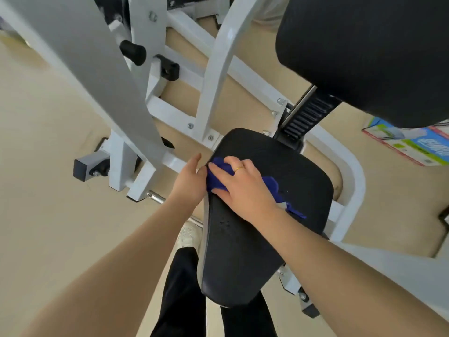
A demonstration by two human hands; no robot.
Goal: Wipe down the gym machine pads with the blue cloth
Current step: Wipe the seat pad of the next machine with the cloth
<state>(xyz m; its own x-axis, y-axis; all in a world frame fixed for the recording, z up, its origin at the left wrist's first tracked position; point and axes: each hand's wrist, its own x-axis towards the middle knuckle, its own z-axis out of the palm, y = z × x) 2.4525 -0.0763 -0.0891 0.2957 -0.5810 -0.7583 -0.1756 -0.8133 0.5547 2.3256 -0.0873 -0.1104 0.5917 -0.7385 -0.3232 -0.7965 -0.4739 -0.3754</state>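
The right hand [243, 188] lies flat with fingers spread, pressing the blue cloth [272, 188] onto the far left part of the seat pad [255, 244], while the left hand [188, 182], open and holding nothing, steadies the pad's left edge just beside the cloth. The cloth is bunched, with a loose tail trailing toward the pad's middle, so a stroke could likely fold it under the palm and leave strips unwiped. The back pad [364, 52] above looks untouched.
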